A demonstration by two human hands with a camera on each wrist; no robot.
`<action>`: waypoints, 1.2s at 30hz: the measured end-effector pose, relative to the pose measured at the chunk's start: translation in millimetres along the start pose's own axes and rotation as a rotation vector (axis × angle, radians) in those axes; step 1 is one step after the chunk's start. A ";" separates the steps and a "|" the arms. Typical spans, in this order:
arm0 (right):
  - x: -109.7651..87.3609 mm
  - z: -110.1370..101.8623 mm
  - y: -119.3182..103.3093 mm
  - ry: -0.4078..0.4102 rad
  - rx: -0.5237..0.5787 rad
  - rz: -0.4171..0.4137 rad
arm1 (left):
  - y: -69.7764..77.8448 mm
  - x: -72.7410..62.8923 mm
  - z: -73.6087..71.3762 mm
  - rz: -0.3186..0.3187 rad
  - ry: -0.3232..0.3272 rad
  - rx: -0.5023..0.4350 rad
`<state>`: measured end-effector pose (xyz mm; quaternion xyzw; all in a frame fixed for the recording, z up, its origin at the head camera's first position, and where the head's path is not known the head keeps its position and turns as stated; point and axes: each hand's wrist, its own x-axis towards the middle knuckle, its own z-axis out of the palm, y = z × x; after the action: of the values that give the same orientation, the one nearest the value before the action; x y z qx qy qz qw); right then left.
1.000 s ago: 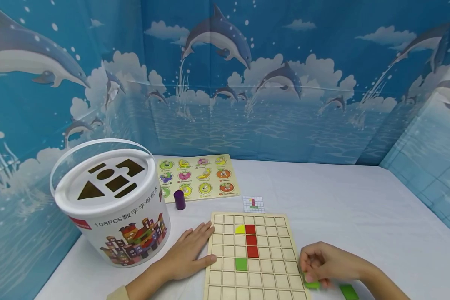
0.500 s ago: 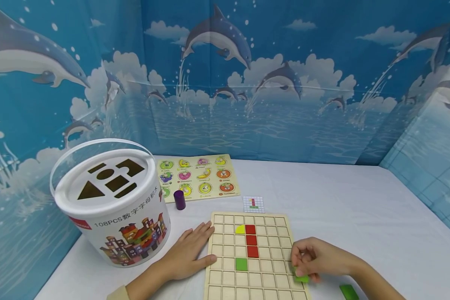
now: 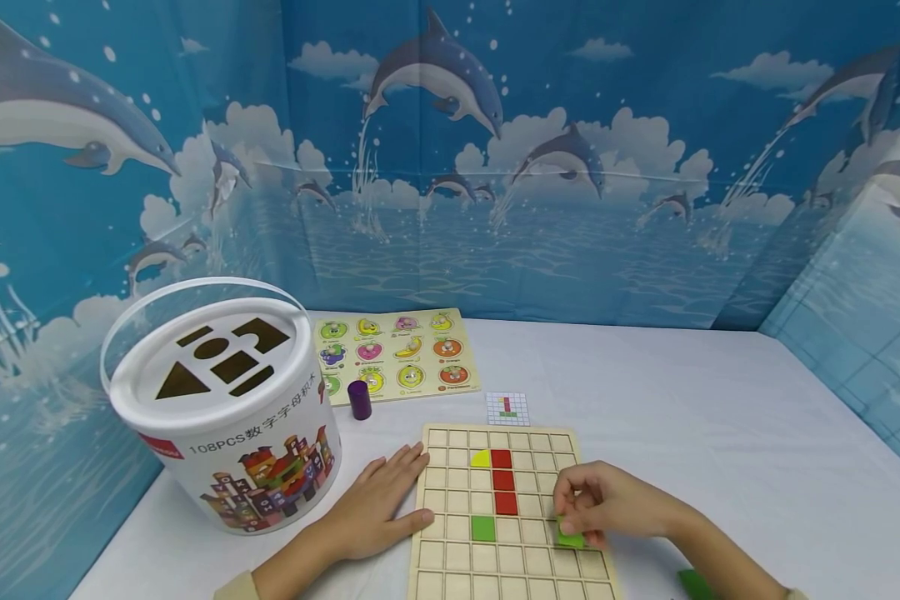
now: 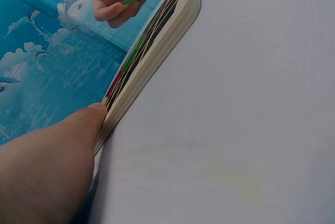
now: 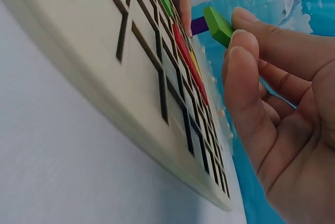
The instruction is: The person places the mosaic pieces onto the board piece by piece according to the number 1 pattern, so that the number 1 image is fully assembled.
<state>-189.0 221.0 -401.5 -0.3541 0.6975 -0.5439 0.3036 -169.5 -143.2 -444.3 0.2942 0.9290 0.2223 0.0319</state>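
Note:
My right hand (image 3: pixel 607 502) pinches a green square tile (image 5: pixel 218 26) between thumb and fingers, held above the right side of the wooden grid board (image 3: pixel 450 583). My left hand (image 3: pixel 378 508) lies flat with fingers spread, its thumb and fingertips at the board's left edge. In the board's cells sit a yellow quarter-round tile (image 3: pixel 482 459), a column of three red tiles (image 3: pixel 503 481) and one green tile (image 3: pixel 483 528) below and left of them. Behind the board lies a small pattern card (image 3: pixel 507 409) with a yellow, red and green figure on a grid.
A white lidded bucket (image 3: pixel 232 433) with shaped holes stands at the left. Beside it are a purple cylinder (image 3: pixel 359 401) and a fruit puzzle board (image 3: pixel 397 354). Another green tile (image 3: pixel 694 583) lies on the white cloth, partly under the right forearm. A dolphin-print curtain (image 3: pixel 570 250) hangs behind.
My right hand has lifted the green tile from the cloth right of the board and carried it left, over the board's right columns. The left hand stays where it was.

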 end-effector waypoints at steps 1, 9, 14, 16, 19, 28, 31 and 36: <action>1.9 0.7 -0.7 0.003 -0.004 0.002 | -0.1 0.1 0.1 -0.001 -0.001 0.000; 17.4 6.0 -3.2 0.008 -0.027 -0.008 | -0.6 0.5 0.4 0.003 0.002 0.008; 25.7 8.8 -3.1 0.004 -0.035 -0.030 | -0.5 0.5 0.2 0.005 0.003 0.007; 28.7 10.4 -3.5 0.003 -0.036 -0.035 | -0.2 0.5 0.0 0.005 0.003 0.007; 33.0 13.3 -4.2 0.008 -0.038 -0.023 | -0.1 0.3 -0.2 0.004 0.003 0.005; 42.8 21.9 -3.6 0.010 -0.042 -0.006 | 0.3 0.0 -0.4 0.007 0.008 0.006; 44.8 25.2 -2.9 0.011 -0.043 0.006 | 0.5 -0.1 -0.8 0.008 0.009 0.007; 48.6 31.0 -2.8 0.021 -0.058 0.025 | 0.5 -0.2 -0.7 0.008 0.010 0.010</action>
<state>-191.0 163.7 -407.5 -0.3483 0.7207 -0.5233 0.2924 -169.2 -143.2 -443.5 0.2969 0.9291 0.2191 0.0247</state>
